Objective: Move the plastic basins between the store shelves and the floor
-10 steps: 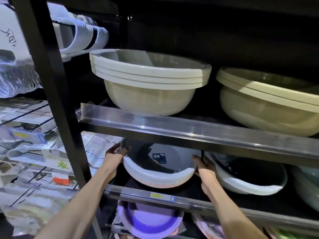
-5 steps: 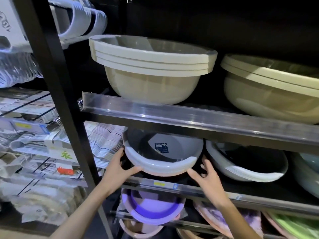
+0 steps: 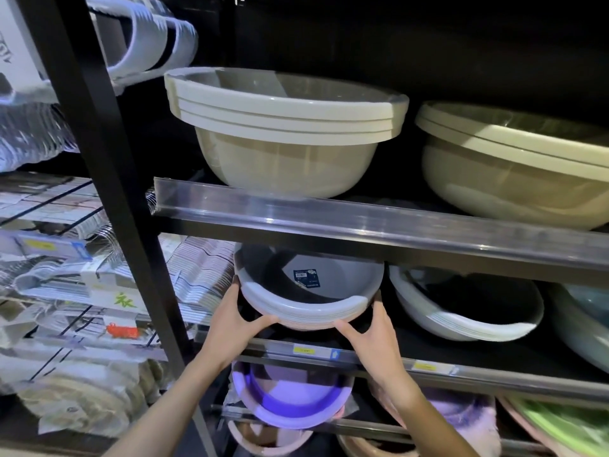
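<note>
Far left bay: white plastic hangers (image 3: 155,37) up top and packaged goods (image 3: 99,285) on wire racks, too many and too blurred to count.

Black upright post (image 3: 108,179) splits that bay from the basin shelves.

Top shelf: 2 stacks. Beige stack (image 3: 283,127) shows 3 nested rims. Larger cream stack (image 3: 514,159) to its right shows 2 rims, cut off by the frame edge.

Middle shelf: the grey basin stack (image 3: 306,291) sits tilted toward the camera, many thin rims nested, count not readable, 1 blue label inside. Left hand (image 3: 230,324) has its fingers up the stack's left side and thumb under the front rim; right hand (image 3: 372,328) mirrors it on the right side. Both hands are spread wide and cupped around the stack, not curled closed. Whether the stack is off the shelf, cannot tell.

Right of it: 1 more white-grey stack (image 3: 461,311), tilted, then part of 1 pale basin (image 3: 583,324) at the frame edge.

Shelf edge below carries 2 yellow price tags (image 3: 308,350).

Lower shelf: purple basin (image 3: 290,400) under the hands, pink ones beside and below, green basin (image 3: 566,420) far right.
</note>
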The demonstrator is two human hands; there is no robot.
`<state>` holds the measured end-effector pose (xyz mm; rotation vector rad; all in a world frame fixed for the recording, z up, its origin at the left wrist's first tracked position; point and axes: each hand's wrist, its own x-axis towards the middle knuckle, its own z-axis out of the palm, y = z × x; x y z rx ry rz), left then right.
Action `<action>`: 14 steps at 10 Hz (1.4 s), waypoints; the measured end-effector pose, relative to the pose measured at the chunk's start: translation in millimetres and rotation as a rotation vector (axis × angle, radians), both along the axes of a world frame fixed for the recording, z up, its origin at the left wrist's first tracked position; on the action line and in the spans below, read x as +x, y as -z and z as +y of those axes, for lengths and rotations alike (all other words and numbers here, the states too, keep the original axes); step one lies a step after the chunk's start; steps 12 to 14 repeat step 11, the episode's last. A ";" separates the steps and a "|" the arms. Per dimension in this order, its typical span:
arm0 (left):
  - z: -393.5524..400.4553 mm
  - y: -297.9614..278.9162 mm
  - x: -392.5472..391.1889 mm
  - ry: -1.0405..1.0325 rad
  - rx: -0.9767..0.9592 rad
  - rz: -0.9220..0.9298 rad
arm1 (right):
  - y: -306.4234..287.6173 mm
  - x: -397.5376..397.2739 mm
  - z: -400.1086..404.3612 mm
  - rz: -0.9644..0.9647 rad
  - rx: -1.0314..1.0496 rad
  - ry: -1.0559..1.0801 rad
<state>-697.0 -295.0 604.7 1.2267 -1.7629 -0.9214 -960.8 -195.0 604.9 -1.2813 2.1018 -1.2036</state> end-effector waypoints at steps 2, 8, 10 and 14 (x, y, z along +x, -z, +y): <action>-15.9 2.6 -5.2 -0.055 0.019 -0.077 | 0.6 -6.6 -16.3 0.075 0.067 0.042; -12.0 -9.2 -0.9 -0.008 0.021 -0.131 | -12.7 6.7 -3.6 0.091 0.138 0.039; 12.5 -16.2 18.1 0.048 0.067 -0.146 | -24.9 16.6 36.2 0.122 0.131 0.012; 21.1 -21.0 25.6 0.033 0.028 -0.210 | -34.0 21.0 52.3 0.200 0.139 0.026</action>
